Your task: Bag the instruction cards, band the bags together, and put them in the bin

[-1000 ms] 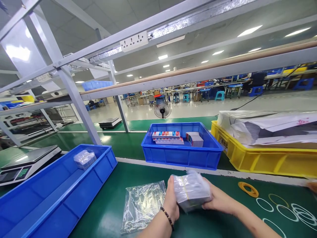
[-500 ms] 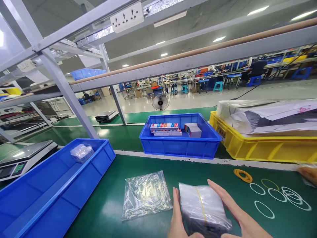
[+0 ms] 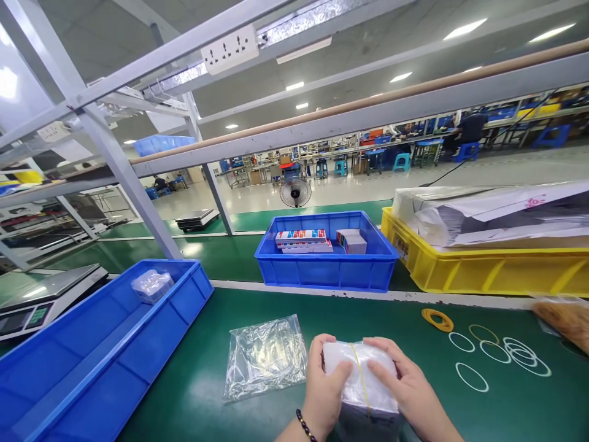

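Note:
Both my hands grip a stack in clear plastic (image 3: 368, 383) with a yellow rubber band around it, low in the view. My left hand (image 3: 324, 377), with a dark bead bracelet at the wrist, closes on its left side, thumb on top. From the right, my right hand (image 3: 405, 380) wraps the other side, its thumb also lying on the top. What is inside the plastic cannot be made out clearly. Left of the hands a flat clear plastic bag (image 3: 265, 357) lies on the green table (image 3: 197, 368).
A long blue bin (image 3: 115, 344) with a plastic-wrapped pack (image 3: 151, 285) stands left, beside a scale (image 3: 46, 301). Ahead, a blue bin (image 3: 326, 273) holds printed card stacks (image 3: 301, 239). A yellow crate (image 3: 497, 270), orange rubber bands (image 3: 437, 320) and white rings (image 3: 472, 377) are right.
My hands have gone from flat palms beside the banded stack to fingers closed around it, thumbs on top. The stack sits slightly further left in view.

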A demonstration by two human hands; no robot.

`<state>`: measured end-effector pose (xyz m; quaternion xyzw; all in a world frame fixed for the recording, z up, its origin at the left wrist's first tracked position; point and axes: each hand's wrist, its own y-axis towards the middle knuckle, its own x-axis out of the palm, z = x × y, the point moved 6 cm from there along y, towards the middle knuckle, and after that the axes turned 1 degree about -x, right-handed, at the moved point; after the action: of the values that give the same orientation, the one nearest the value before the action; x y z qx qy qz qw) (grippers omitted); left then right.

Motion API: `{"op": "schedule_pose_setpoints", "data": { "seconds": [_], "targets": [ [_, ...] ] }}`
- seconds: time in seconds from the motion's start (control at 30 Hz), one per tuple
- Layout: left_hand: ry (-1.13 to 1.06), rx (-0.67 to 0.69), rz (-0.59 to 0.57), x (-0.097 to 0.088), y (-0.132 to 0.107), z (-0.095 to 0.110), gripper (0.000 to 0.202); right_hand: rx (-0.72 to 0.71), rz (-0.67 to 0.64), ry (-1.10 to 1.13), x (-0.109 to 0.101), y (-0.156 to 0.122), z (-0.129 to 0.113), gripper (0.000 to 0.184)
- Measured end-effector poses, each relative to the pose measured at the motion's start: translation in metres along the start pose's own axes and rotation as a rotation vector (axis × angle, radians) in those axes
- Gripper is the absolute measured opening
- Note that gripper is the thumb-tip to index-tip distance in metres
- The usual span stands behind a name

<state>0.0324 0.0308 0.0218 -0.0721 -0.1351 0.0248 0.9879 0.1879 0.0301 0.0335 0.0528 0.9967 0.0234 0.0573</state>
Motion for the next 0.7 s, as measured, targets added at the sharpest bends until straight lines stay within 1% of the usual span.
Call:
{"op": "schedule_pose_setpoints", "data": {
  "seconds": [0.03, 0.1, 0.17, 0.2, 0.27, 0.33, 0.37, 0.4, 0.47, 0.5, 0.53, 0.57, 0.6, 0.63, 0.67, 0.7],
  "targets": [
    [-0.015, 0.017, -0.009, 0.001, 0.002, 0.002, 0.037, 0.061, 0.020, 0.066, 0.000, 0.002, 0.002, 0.031],
    [-0.055, -0.041, -0.044, 0.003, 0.005, 0.002, 0.031, 0.194, 0.032, 0.218, 0.005, 0.005, 0.008, 0.033],
    [-0.037, -0.152, -0.079, 0.007, 0.010, -0.001, 0.028, 0.304, -0.032, 0.311, 0.014, 0.007, 0.014, 0.031],
    [0.012, -0.196, -0.092, 0.009, 0.014, -0.002, 0.024, 0.335, -0.061, 0.328, 0.018, 0.009, 0.015, 0.027],
    [0.158, -0.240, -0.123, 0.012, 0.024, -0.002, 0.018, 0.357, -0.088, 0.321, 0.022, 0.013, 0.017, 0.016],
    [0.277, -0.238, -0.151, 0.014, 0.036, 0.002, 0.016, 0.345, -0.059, 0.302, 0.021, 0.018, 0.017, 0.009],
    [0.304, -0.227, -0.147, 0.013, 0.040, 0.008, 0.016, 0.333, -0.030, 0.294, 0.017, 0.020, 0.017, 0.008],
    [0.316, -0.183, -0.121, 0.010, 0.043, 0.017, 0.015, 0.322, 0.001, 0.287, 0.012, 0.022, 0.016, 0.009],
    [0.328, -0.009, -0.025, -0.003, 0.039, 0.045, 0.012, 0.289, 0.095, 0.276, -0.006, 0.022, 0.016, 0.015],
    [0.384, 0.225, 0.041, -0.010, 0.029, 0.067, 0.009, 0.261, 0.159, 0.252, -0.018, 0.018, 0.017, 0.019],
    [0.452, 0.417, 0.050, -0.013, 0.015, 0.082, 0.008, 0.223, 0.216, 0.227, -0.030, 0.013, 0.019, 0.024],
    [0.526, 0.550, -0.014, -0.012, -0.002, 0.088, 0.008, 0.162, 0.284, 0.171, -0.042, 0.005, 0.021, 0.029],
    [0.614, 0.618, -0.158, -0.006, -0.018, 0.083, 0.010, 0.095, 0.297, 0.102, -0.049, -0.003, 0.024, 0.033],
    [0.683, 0.671, -0.317, 0.001, -0.035, 0.071, 0.010, 0.005, 0.267, 0.075, -0.051, -0.013, 0.027, 0.040],
    [0.731, 0.701, -0.377, 0.005, -0.048, 0.057, 0.012, -0.084, 0.163, 0.066, -0.046, -0.023, 0.030, 0.051],
    [0.793, 0.718, -0.333, 0.005, -0.055, 0.042, 0.019, -0.141, 0.088, 0.033, -0.039, -0.034, 0.034, 0.063]
  ]
}}
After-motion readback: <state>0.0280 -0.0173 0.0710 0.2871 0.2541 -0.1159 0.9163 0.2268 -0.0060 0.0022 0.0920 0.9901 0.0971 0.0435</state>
